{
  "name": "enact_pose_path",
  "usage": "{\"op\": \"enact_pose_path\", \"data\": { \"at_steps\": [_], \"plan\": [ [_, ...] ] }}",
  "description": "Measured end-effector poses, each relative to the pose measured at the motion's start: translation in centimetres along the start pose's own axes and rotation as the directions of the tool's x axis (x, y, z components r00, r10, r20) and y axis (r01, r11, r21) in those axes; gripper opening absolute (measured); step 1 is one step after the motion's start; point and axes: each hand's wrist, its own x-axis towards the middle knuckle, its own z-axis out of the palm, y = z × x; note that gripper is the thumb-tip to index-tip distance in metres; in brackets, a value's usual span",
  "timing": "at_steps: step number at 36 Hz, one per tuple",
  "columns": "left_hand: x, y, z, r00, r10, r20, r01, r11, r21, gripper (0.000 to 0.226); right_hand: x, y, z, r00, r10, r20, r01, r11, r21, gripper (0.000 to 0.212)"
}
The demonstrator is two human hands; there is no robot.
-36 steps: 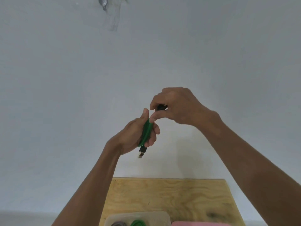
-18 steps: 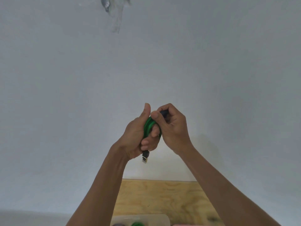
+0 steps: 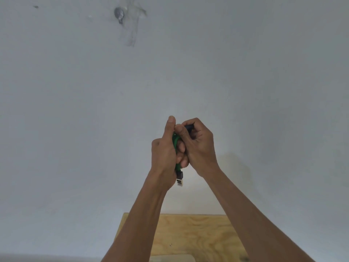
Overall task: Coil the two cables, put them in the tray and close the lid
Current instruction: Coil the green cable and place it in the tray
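I see the green cable bunched into a tight coil and held up in front of the white wall, well above the plywood desk. Its black plug with a metal tip hangs just below the coil. My left hand wraps the coil, fingers clamped on it, thumb upright. My right hand presses against the coil from the other side, its fingers pinching a dark end piece above the coil. The rim of a pale tray shows at the desk's near edge.
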Motion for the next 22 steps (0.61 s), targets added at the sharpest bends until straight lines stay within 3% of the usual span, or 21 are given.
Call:
{"op": "enact_pose_path", "data": {
  "at_steps": [4, 8, 12, 18, 22],
  "plan": [
    [0.3, -0.3, -0.9, 0.981, 0.14, -0.132, -0.127, 0.987, 0.103, 0.067, 0.2, -0.1, -0.4, 0.999, -0.028, 0.029, 0.031, 0.994, -0.103, 0.022],
    [-0.1, -0.8, -1.2, 0.954, 0.27, -0.133, -0.251, 0.957, 0.142, 0.067, 0.0, 0.0, 0.1, 0.999, -0.04, 0.002, 0.04, 0.987, -0.159, 0.027],
    [-0.1, -1.4, -1.0, 0.865, 0.449, -0.223, -0.353, 0.861, 0.366, 0.069, -0.2, 0.2, 0.5, 1.0, 0.02, 0.023, -0.017, 0.993, -0.121, 0.035],
    [0.5, -1.2, -2.2, 0.809, 0.524, -0.266, -0.346, 0.791, 0.505, 0.066, 0.9, -0.3, -1.5, 0.935, 0.168, 0.313, -0.137, 0.983, -0.121, 0.032],
    [0.4, -1.2, -2.0, 0.832, 0.502, -0.238, -0.344, 0.802, 0.488, 0.061, 1.8, 0.4, -1.7, 0.98, 0.057, 0.193, -0.014, 0.976, -0.217, 0.015]
  ]
}}
